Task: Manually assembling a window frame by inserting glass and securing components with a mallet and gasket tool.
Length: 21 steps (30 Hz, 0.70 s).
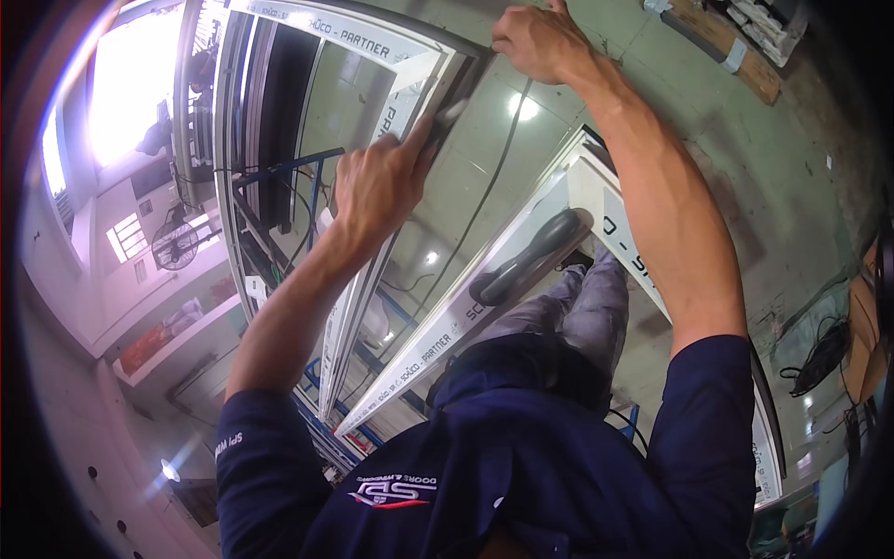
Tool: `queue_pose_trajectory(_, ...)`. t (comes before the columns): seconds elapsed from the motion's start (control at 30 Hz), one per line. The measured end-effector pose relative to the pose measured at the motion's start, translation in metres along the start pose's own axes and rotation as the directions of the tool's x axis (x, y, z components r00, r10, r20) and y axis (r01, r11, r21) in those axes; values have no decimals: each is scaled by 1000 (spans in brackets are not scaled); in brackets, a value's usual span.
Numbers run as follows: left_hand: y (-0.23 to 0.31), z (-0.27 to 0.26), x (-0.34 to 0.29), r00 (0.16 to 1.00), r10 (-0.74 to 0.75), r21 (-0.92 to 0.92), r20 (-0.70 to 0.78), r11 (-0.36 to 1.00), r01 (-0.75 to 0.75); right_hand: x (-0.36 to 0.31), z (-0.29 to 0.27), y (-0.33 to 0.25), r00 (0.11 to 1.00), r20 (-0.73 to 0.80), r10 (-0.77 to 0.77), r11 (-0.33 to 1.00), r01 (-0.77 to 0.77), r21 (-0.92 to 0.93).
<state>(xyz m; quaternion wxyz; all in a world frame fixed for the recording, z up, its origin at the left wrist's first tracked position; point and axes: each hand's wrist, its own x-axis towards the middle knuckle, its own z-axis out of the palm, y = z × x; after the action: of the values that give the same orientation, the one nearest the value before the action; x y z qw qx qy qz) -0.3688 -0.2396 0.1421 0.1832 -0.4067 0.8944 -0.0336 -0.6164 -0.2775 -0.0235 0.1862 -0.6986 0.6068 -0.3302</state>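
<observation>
You have two hands up on one white window frame (pixel 410 88), glazed, with its pane (pixel 466 177) mirroring the ceiling lights. Your left hand (pixel 377 182) is closed around a small flat tool (pixel 445 119), its tip pressed against the dark rubber gasket (pixel 498 177) at the frame's inner edge near the top corner. Your right hand (pixel 535 42) is closed in a pinch on that same gasket at the upper rail, and one loose length of it hangs down across the glass. One black rubber mallet (pixel 526 256) lies on the lower white profile (pixel 447 340), just beside your grey trouser leg (pixel 582 307). A second frame edge (pixel 768 438) curves down past your right arm. To the right, the green floor (pixel 745 168) is open; one coil of black cable (pixel 819 354) lies near its rim. One fan (pixel 177 244) stands well off to the left.
</observation>
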Motion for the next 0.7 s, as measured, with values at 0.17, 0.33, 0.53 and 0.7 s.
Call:
queue_pose_trajectory(0.17,16,-11,34,1000,7,1,-6,1000,-7,-1,19,23,965,-190,-183,982,173,-71)
queue_pose_trajectory(0.33,22,-9,40,998,-42,-53,-52,998,39,8,3,8,983,160,95,995,-87,-53)
queue_pose_trajectory(0.53,21,-17,51,997,-29,-24,-72,999,27,10,0,2,978,190,90,994,-99,37)
queue_pose_trajectory(0.7,20,-14,38,999,-42,-46,-4,998,42,6,9,12,995,95,31,998,-36,57)
